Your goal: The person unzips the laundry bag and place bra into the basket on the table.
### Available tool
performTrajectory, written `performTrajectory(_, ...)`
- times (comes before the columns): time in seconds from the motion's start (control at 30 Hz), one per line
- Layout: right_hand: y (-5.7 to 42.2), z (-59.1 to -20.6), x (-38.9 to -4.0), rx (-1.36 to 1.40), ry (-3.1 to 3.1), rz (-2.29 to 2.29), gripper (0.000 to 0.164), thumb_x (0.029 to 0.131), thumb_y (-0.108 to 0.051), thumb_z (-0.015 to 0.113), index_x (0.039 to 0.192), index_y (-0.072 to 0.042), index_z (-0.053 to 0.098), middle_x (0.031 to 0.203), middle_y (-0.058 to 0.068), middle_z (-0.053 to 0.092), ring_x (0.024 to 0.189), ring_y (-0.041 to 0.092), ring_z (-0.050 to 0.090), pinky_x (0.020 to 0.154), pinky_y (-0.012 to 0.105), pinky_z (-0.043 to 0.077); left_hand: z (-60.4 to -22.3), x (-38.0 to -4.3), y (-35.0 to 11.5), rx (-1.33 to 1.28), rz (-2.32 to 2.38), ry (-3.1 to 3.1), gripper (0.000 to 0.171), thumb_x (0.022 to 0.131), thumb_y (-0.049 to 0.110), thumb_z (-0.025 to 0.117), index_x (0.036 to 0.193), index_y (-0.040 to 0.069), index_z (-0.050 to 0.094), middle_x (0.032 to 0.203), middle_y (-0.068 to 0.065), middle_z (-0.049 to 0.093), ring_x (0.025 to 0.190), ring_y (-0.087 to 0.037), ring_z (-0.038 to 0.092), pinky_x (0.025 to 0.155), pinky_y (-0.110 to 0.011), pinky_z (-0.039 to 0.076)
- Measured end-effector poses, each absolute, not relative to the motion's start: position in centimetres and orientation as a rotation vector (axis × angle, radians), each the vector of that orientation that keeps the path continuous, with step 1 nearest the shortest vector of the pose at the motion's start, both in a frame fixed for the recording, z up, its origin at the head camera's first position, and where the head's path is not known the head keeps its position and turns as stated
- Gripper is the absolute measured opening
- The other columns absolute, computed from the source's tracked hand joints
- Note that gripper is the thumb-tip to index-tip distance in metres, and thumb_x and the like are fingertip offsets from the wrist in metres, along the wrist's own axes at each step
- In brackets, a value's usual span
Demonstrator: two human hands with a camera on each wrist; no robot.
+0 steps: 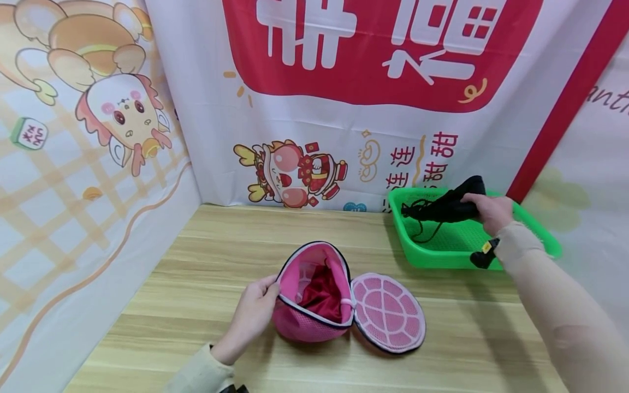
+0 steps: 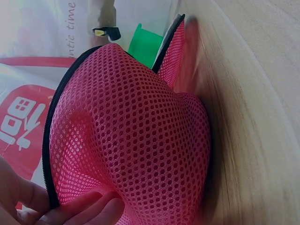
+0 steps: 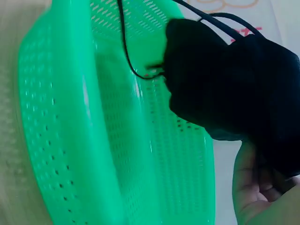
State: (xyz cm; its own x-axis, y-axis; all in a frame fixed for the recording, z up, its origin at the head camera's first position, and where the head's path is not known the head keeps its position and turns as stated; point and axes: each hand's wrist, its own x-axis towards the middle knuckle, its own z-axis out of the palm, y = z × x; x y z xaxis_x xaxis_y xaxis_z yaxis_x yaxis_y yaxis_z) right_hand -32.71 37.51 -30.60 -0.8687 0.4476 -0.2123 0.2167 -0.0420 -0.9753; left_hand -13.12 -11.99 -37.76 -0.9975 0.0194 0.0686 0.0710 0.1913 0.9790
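A pink mesh laundry bag (image 1: pixel 307 327) stands on the table with its mouth open, and crumpled red, shiny cloth (image 1: pixel 324 295) lies inside. Its round, pink mesh lid (image 1: pixel 388 314) is folded out flat to the right. My left hand (image 1: pixel 255 308) pinches the left side of the bag's black-edged rim, and in the left wrist view its fingers (image 2: pixel 101 211) lie against the mesh. Over the green basket (image 1: pixel 408 240), my right hand (image 1: pixel 493 210) grips a bunched black garment with thin straps (image 1: pixel 449 204). One strap dangles into the basket.
The basket stands at the back right of the wooden table (image 1: pixel 221 262), beside the wall. A printed cloth (image 1: pixel 363 109) hangs along the back, and another patterned covering (image 1: pixel 64 164) lines the left side.
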Motion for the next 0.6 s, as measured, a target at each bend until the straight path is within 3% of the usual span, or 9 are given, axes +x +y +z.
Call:
performTrajectory(0.13, 37.6, -31.1, -33.0, -0.717, -2.218, 1.946, 0.040, 0.080, -0.010, 0.078, 0.103, -0.003, 0.046, 0.070, -0.001, 0.047, 0.052, 0.012, 0.045, 0.058, 0.029, 0.055, -37.8, -13.2, -12.0, -0.096, -1.914, -2.417, 0.034, 0.101, 0.005, 0.047, 0.129, -0.011, 0.057, 0.114, -0.019, 0.067, 0.098, -0.024, 0.067, 0.082, -0.031, 0.056)
performTrajectory(0.23, 37.6, -31.3, -33.1, -0.676, -2.408, 1.810, 0.040, 0.081, -0.014, 0.076, 0.105, -0.002, 0.045, 0.085, 0.004, 0.047, 0.055, 0.013, 0.045, 0.060, 0.030, 0.056, -37.9, -13.2, -12.0, -0.101, -1.863, -2.437, 0.034, 0.100, 0.006, 0.048, 0.128, -0.010, 0.059, 0.117, -0.018, 0.066, 0.100, -0.023, 0.066, 0.085, -0.033, 0.055)
performTrajectory(0.37, 37.3, -31.6, -33.1, -0.566, -2.673, 1.612, 0.040, 0.082, -0.020, 0.074, 0.104, 0.002, 0.049, 0.101, 0.013, 0.047, 0.064, 0.017, 0.052, 0.066, 0.036, 0.057, -37.9, -13.3, -12.0, -0.109, -1.848, -2.439, 0.033, 0.100, 0.006, 0.048, 0.127, -0.009, 0.060, 0.116, -0.017, 0.067, 0.100, -0.022, 0.065, 0.086, -0.035, 0.055)
performTrajectory(0.47, 36.8, -31.8, -33.1, -0.477, -2.806, 1.519, 0.040, 0.081, -0.021, 0.075, 0.102, 0.003, 0.051, 0.098, 0.016, 0.049, 0.069, 0.021, 0.055, 0.069, 0.039, 0.057, -37.9, -13.3, -12.1, -0.111, -1.882, -2.425, 0.033, 0.100, 0.005, 0.047, 0.127, -0.009, 0.060, 0.114, -0.017, 0.067, 0.097, -0.022, 0.066, 0.083, -0.034, 0.056)
performTrajectory(0.6, 36.3, -31.8, -33.4, -0.359, -2.958, 1.450, 0.052, 0.081, -0.026, 0.079, 0.107, 0.006, 0.048, 0.110, 0.019, 0.045, 0.088, 0.027, 0.053, 0.077, 0.043, 0.057, -37.9, -13.2, -12.1, -0.105, -1.903, -2.417, 0.033, 0.100, 0.005, 0.047, 0.128, -0.009, 0.060, 0.112, -0.018, 0.068, 0.095, -0.021, 0.066, 0.081, -0.032, 0.056)
